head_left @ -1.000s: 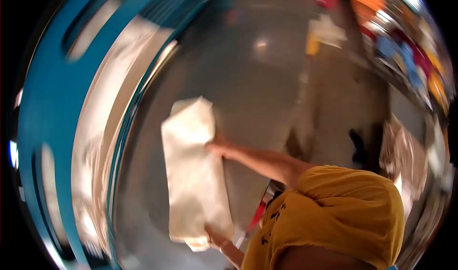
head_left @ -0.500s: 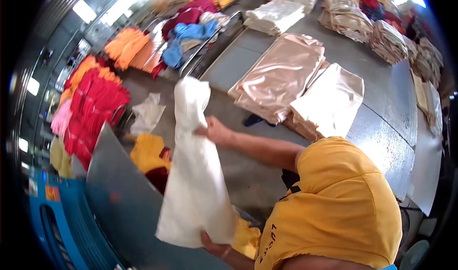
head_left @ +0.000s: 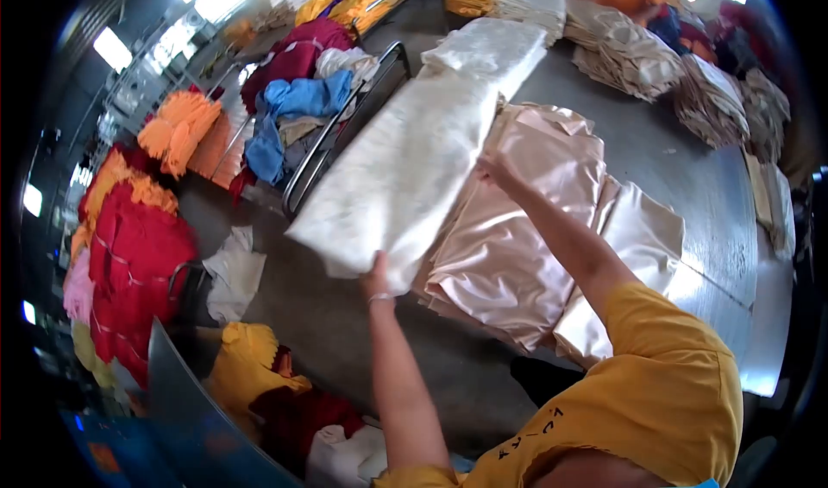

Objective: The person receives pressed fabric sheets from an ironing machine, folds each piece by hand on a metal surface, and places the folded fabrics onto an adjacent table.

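Observation:
A long folded piece of white patterned cloth [head_left: 401, 164] stretches over the metal table, slightly blurred by motion. Its far end lies over the stack of white cloths [head_left: 509, 44]. My left hand [head_left: 377, 279] is closed on its near edge, thumb on top. At the cloth's right edge, my right hand [head_left: 492, 170] has its fingers closed on the border, partly hidden. Below that hand lies a pile of shiny pink satin cloths [head_left: 526, 229], with a paler satin pile [head_left: 634, 246] to its right.
A metal-railed cart [head_left: 297, 182] with blue and maroon cloths stands left of the table [head_left: 638, 134]. Red bundles [head_left: 138, 272] and orange cloths [head_left: 178, 130] lie further left. Yellow cloth [head_left: 246, 367] is near a metal panel [head_left: 185, 402]. Cream stacks [head_left: 634, 56] line the far right.
The white cloth has gone from hanging upright between my hands at the left to lying stretched over the table, farther away and to the right. Both hands have moved with it.

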Available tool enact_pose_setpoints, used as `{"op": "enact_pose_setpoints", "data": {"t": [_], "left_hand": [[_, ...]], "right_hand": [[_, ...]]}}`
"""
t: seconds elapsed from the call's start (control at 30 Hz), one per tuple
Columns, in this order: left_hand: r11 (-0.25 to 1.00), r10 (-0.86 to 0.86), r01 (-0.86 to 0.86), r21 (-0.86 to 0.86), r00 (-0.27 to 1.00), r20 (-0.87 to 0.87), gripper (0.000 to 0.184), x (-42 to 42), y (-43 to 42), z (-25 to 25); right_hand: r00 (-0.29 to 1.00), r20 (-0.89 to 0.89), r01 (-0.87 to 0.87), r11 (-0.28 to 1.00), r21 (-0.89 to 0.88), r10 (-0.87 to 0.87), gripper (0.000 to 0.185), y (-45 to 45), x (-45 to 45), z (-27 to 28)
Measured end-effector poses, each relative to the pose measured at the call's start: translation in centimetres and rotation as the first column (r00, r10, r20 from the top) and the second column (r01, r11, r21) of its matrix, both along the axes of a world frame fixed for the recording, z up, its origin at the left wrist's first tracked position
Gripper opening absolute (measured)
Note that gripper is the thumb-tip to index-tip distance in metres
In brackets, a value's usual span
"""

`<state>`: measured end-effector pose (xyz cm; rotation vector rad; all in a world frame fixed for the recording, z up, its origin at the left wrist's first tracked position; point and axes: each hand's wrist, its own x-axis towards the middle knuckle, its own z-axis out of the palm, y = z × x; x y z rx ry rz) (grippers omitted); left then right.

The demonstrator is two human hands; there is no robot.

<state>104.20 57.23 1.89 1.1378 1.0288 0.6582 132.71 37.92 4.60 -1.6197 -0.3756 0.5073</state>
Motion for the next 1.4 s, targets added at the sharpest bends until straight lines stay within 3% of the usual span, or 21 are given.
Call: {"op": "enact_pose_setpoints", "data": {"t": [0.03,0.07,0.1,0.13,0.17,0.2,0.23,0.27,0.33,0.4,0.5,0.6,0.63,0.77,0.87,1.0,1.07,1.23,1.33,1.37,1.4], "left_hand": [[0.973,-0.045,0.129,0.191,0.92,-0.39,0.056,0.9,1.8,-5.7],[0.955,0.016,0.154,0.252,0.824,-0.567,0.056,1.3,0.1,-3.2],[0.929,0.037,0.109,0.353,0.924,-0.381,0.052,1.1,0.4,-5.7],[0.885,0.021,0.138,0.444,0.942,-0.335,0.046,0.5,0.8,-7.6],[0.877,0.125,0.014,0.48,0.958,-0.257,0.039,-0.7,0.5,-7.7],[0.923,0.138,0.022,0.385,0.914,-0.382,0.035,-2.8,-0.8,-3.0],[0.898,0.167,0.027,0.44,0.903,-0.397,0.033,-6.0,-0.7,-5.1],[0.716,0.296,-0.012,0.698,0.911,-0.288,0.025,-9.9,-0.9,-8.3],[0.638,0.484,-0.119,0.761,0.83,-0.276,0.033,-19.2,-4.3,-6.4],[0.734,0.535,-0.289,0.614,0.804,-0.261,0.029,-30.3,-7.6,-1.6],[0.48,0.79,-0.405,0.778,0.585,-0.183,0.023,-47.6,-14.8,3.8],[0.231,0.967,-0.55,0.803,0.218,-0.129,0.012,-63.6,-23.5,7.6],[0.164,0.986,-0.554,0.816,0.083,-0.142,0.012,-69.9,-25.9,7.6],[0.138,0.846,-0.432,0.891,-0.416,-0.333,0.02,-91.5,-34.9,4.8],[0.191,0.729,-0.391,0.9,-0.558,-0.397,0.03,-102.9,-39.0,4.5],[0.265,0.507,-0.45,0.852,-0.687,-0.521,0.041,-114.8,-43.3,2.2],[0.293,0.44,-0.493,0.819,-0.691,-0.574,0.05,-119.6,-45.0,1.0],[0.489,0.421,-0.287,0.823,-0.749,-0.511,0.043,-127.9,-45.5,2.6],[0.482,0.485,-0.212,0.85,-0.743,-0.461,0.031,-132.5,-45.6,1.8],[0.397,0.574,-0.159,0.904,-0.726,-0.38,0.024,-133.5,-45.6,1.7],[0.422,0.561,-0.244,0.873,-0.686,-0.463,0.024,-133.6,-45.7,1.4]], "right_hand": [[0.999,-0.048,-0.006,0.999,0.041,0.008,0.034,-0.7,-1.5,-0.8],[0.995,-0.1,-0.016,0.997,0.081,0.024,0.037,-1.3,-3.3,-1.0],[0.995,-0.098,0.002,0.998,0.065,0.004,0.039,-1.3,-5.1,-0.6],[0.995,-0.1,0.007,0.998,0.055,-0.001,0.04,-0.7,-6.9,-0.4],[0.997,-0.034,-0.061,0.995,0.082,0.064,0.044,0.3,-7.7,-1.4],[0.997,-0.073,-0.028,0.991,0.129,0.038,0.038,1.9,-8.7,-2.5],[0.986,0.033,-0.169,0.961,0.22,0.166,0.039,3.4,-10.1,-3.5],[0.978,-0.05,-0.195,0.974,0.112,0.202,0.04,5.6,-13.3,-1.3],[0.914,-0.006,-0.395,0.892,0.22,0.406,0.035,8.5,-22.3,1.4],[0.767,0.03,-0.638,0.757,0.14,0.641,0.029,11.3,-31.9,2.1],[0.444,-0.055,-0.869,0.445,0.219,0.894,0.026,11.2,-49.9,2.9],[-0.011,-0.069,-0.964,0.008,0.266,0.998,0.023,7.8,-65.7,3.0],[-0.086,-0.038,-0.968,-0.075,0.241,0.996,0.024,6.4,-71.3,3.3],[-0.351,0.309,-0.936,-0.345,-0.074,0.884,0.026,2.3,-89.5,1.7],[-0.403,0.745,-0.914,-0.28,-0.295,0.531,0.027,1.3,-100.1,3.0],[-0.39,0.841,-0.919,-0.217,-0.33,0.374,0.027,0.4,-109.8,2.6],[-0.413,0.836,-0.91,-0.189,-0.368,0.362,0.024,0.3,-110.9,2.7],[-0.486,0.784,-0.871,-0.143,-0.47,0.387,0.021,0.2,-111.9,2.2],[-0.551,0.727,-0.826,-0.144,-0.544,0.409,0.02,0.1,-112.3,2.5],[-0.556,0.722,-0.823,-0.15,-0.548,0.412,0.019,0.1,-112.3,2.6],[-0.56,0.722,-0.82,-0.147,-0.553,0.407,0.019,0.0,-112.4,2.5]]}}
